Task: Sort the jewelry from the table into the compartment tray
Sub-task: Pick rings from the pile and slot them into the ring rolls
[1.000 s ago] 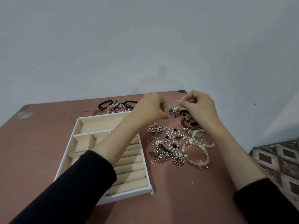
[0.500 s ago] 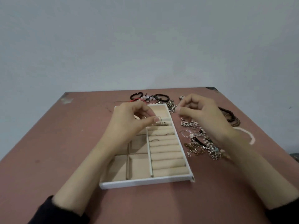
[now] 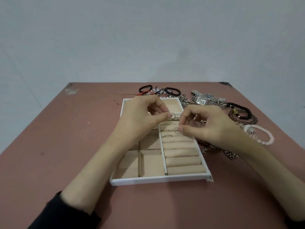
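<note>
Silvery, the near ring (image 3: 176, 129) we are pinching in our right hand (image 3: 209, 125) is hovering just over the rolls (image 3: 181, 152) of the tray (image 3: 158, 181), our left hand (image 3: 140, 117) pinching the far ring (image 3: 172, 115).

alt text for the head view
The left hand pinches a ring and the right hand a second ring above the ring rolls of a white compartment tray on a reddish table. Bracelets, watches and chains lie nearby.

Covering the far boxes of the tray (image 3: 158, 180) with the left hand (image 3: 142, 116), hiding some chains (image 3: 231, 155) under the right hand (image 3: 206, 124), cutting the sleeve (image 3: 66, 214) off below.
</note>
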Available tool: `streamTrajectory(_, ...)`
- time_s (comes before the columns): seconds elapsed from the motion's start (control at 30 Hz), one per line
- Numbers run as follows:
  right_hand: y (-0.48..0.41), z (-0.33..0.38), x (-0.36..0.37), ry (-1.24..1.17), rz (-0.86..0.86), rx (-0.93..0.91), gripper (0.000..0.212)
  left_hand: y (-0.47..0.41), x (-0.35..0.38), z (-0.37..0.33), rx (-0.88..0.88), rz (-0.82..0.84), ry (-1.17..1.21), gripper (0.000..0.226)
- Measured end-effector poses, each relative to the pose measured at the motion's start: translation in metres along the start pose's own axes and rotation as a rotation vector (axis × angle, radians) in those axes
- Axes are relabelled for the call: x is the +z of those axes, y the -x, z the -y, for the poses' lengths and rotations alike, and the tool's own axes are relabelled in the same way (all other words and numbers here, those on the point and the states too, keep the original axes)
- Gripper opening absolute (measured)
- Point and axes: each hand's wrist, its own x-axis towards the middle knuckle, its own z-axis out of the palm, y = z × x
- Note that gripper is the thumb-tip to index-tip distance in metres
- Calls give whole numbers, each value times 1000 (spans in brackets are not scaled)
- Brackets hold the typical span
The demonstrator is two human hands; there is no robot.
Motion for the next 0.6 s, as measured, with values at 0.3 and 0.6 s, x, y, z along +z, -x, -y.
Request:
streamTrajectory(0.3, 0, -3, -2, 43, 59, -35, 16, -1, 0, 2, -14, -6, -7, 11)
streamTrajectory(0.6, -1, -7, -3, 89, 67, -44, 15, -1, 0, 1, -13, 1, -6, 11)
